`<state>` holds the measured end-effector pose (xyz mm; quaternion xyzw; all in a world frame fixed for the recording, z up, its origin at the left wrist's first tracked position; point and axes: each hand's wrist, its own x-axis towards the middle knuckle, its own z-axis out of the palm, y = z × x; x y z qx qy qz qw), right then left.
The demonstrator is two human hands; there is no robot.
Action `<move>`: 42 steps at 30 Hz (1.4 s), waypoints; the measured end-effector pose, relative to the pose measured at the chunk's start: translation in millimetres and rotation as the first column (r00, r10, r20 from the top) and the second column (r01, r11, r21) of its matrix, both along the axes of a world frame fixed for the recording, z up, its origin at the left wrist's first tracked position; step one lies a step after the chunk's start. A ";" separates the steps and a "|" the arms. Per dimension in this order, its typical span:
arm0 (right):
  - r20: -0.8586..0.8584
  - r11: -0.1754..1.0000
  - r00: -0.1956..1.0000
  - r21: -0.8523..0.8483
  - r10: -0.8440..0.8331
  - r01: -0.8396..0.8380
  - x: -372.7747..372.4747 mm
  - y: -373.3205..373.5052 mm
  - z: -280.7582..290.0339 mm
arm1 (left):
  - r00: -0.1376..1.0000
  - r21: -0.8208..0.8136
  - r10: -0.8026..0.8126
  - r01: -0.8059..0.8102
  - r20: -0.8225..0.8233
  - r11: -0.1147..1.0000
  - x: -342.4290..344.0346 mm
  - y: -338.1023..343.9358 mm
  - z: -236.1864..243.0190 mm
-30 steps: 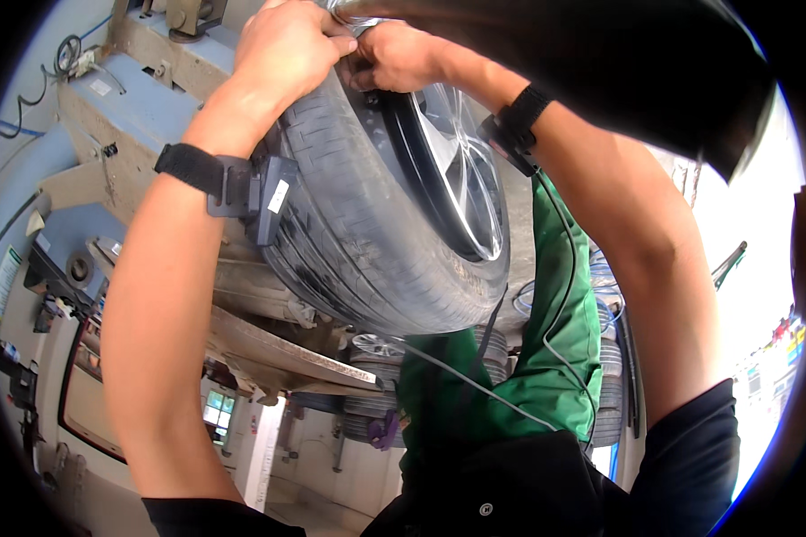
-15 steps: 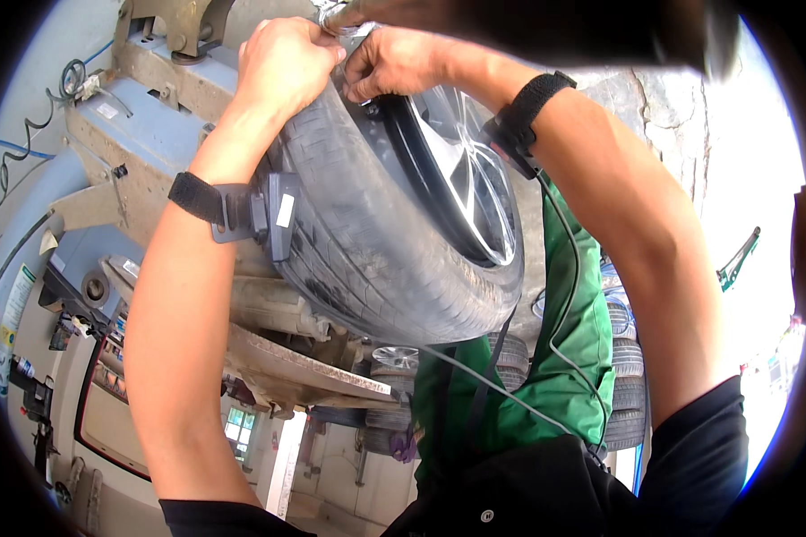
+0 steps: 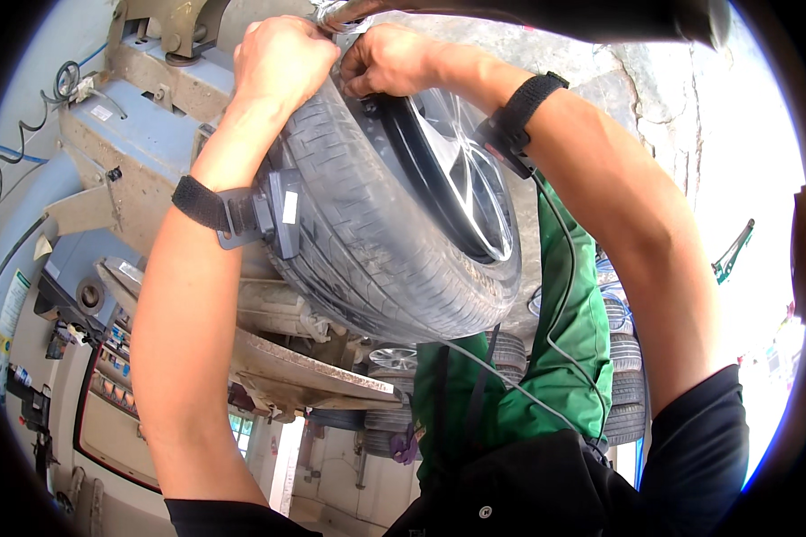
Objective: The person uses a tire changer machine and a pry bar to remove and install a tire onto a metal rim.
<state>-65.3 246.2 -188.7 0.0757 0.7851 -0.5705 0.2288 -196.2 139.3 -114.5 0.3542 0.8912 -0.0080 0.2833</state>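
Note:
A worn black tyre (image 3: 367, 233) on a silver-and-black alloy rim (image 3: 466, 179) fills the middle of the view, tilted. At its upper edge my left hand (image 3: 282, 63) has its fingers closed over the tyre, partly hidden from sight. Just right of it, my right hand (image 3: 385, 58) is closed at the rim's upper edge, its fingertips curled round something too small to make out. Above both hands are a metal bar with silver wrapping (image 3: 345, 13) and a dark machine part (image 3: 618, 13). A strapped black device is on each wrist.
A blue-grey and beige machine frame (image 3: 130, 125) stands at left, with coiled hoses (image 3: 67, 80). Below lie a rusty-edged metal platform (image 3: 304, 362) and stacked tyres (image 3: 625, 394). Cracked concrete floor (image 3: 645, 89) is at upper right, and a green tool (image 3: 734, 246) at far right.
The large dark part at top right has moved up and out of much of the view, uncovering floor. My hands stay at the tyre's upper edge, with only slight shifts in position.

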 end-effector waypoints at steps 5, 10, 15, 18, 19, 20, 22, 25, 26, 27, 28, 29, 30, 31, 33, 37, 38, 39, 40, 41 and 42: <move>-0.024 0.999 0.999 -0.016 0.039 -0.039 -1.0 3.0 -0.1 | 1.000 -0.057 -0.022 0.023 0.021 0.998 -0.6 7.7 5.0; -0.031 0.996 0.996 -0.034 0.085 -0.086 -0.7 8.3 6.2 | 0.998 -0.052 0.038 -0.035 0.053 0.998 3.2 7.1 10.0; 0.056 0.998 0.997 -0.034 0.056 -0.054 -3.4 8.3 4.7 | 1.000 -0.072 -0.002 0.002 -0.001 0.997 4.3 8.5 7.7; 0.091 0.999 0.995 -0.011 0.040 -0.039 -4.7 6.8 5.3 | 0.998 -0.127 -0.044 0.039 -0.042 0.991 3.2 11.5 1.4; 0.097 0.999 0.995 0.002 0.034 -0.035 -4.5 7.5 5.7 | 0.997 -0.157 -0.058 0.051 -0.045 0.986 2.3 14.1 -1.0; 0.116 1.000 0.993 -0.012 0.016 -0.014 -3.6 7.5 2.9 | 0.996 -0.190 -0.074 0.064 -0.047 0.980 1.9 16.9 -4.3; 0.156 0.999 0.987 -0.037 -0.025 0.031 -0.1 9.0 -3.7 | 0.994 -0.332 -0.112 0.104 -0.006 0.937 2.2 26.1 -16.2; 0.119 0.998 0.993 -0.062 0.017 -0.010 -13.1 0.1 11.1 | 0.998 -0.302 -0.058 0.057 0.008 0.952 -38.8 -15.8 -84.6; 0.131 0.994 0.991 -0.103 -0.021 0.035 -12.9 -0.8 4.5 | 0.998 -0.283 -0.058 0.061 0.020 0.957 -39.7 -13.6 -91.8; 0.129 0.998 0.991 -0.052 -0.035 0.042 -12.1 -2.1 -1.1 | 0.998 -0.267 -0.056 0.062 0.029 0.962 -40.9 -12.4 -97.4; 0.123 0.999 0.991 -0.001 -0.048 0.048 -12.5 -3.9 -5.7 | 0.998 -0.299 -0.064 0.068 0.021 0.952 -42.4 -11.1 -101.9; 0.131 0.997 0.989 0.051 -0.065 0.059 -10.8 -3.8 -14.6 | 0.997 -0.329 -0.079 0.083 0.026 0.941 -35.6 0.1 -102.2; 0.145 0.996 0.989 0.085 -0.028 0.016 -16.3 -4.5 -15.0 | 0.996 -0.363 -0.088 0.090 0.022 0.927 -30.8 9.6 -95.4; 0.126 0.988 0.991 0.148 -0.054 0.035 -13.3 -5.5 -14.3 | 0.995 -0.397 -0.095 0.094 0.017 0.913 -26.5 17.7 -87.6; 0.208 0.987 0.977 0.158 -0.045 0.011 -17.9 -1.9 20.4 | 0.996 -0.472 -0.092 0.077 -0.008 0.878 -25.2 17.8 -63.3; 0.030 0.986 0.999 0.161 0.045 -0.050 -24.8 -10.2 -38.7 | 0.996 -0.394 -0.026 0.057 0.083 0.917 -11.2 38.4 -19.6; 0.057 0.994 0.998 0.105 -0.036 0.030 -16.3 -8.9 -34.6 | 0.991 -0.395 -0.021 0.073 0.135 0.916 -8.9 38.1 -6.5; 0.034 0.997 0.997 0.042 -0.063 0.061 -15.7 -12.3 -32.7 | 0.987 -0.345 -0.014 0.068 0.157 0.936 -5.6 30.5 6.2; 0.014 0.995 0.996 -0.022 -0.093 0.093 -15.1 -15.2 -31.0 | 0.984 -0.293 -0.009 0.063 0.180 0.954 -2.1 23.0 17.3; -0.005 0.989 0.993 -0.083 -0.122 0.121 -14.1 -17.6 -28.1 | 0.980 -0.237 -0.005 0.054 0.201 0.970 3.0 14.2 30.5; -0.054 0.977 0.985 -0.144 -0.164 0.155 -6.4 -17.0 -34.2 | 0.984 -0.170 -0.061 0.089 0.166 0.981 13.8 9.6 43.5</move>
